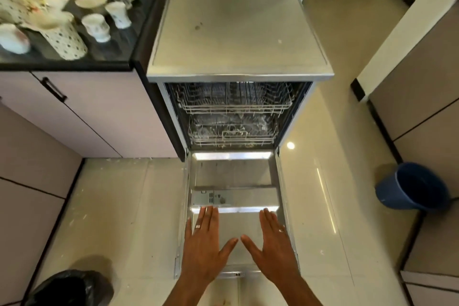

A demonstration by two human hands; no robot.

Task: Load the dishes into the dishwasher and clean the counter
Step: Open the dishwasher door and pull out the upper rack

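The steel dishwasher (238,32) stands in the middle with its door (233,174) folded down flat toward me. Inside, the upper rack (233,100) and lower rack (232,131) sit pushed in. My left hand (205,246) and my right hand (273,247) lie flat, fingers straight, over the near part of the door, holding nothing. On the dark counter (124,40) at the upper left stand several mugs (96,27), a bowl (90,0) and a dotted jug (65,40).
A black-bagged bin (72,288) sits on the floor at the lower left. A blue bucket (412,186) stands on the floor to the right. Cabinets (82,112) run under the counter; tall cabinet fronts (422,97) line the right side.
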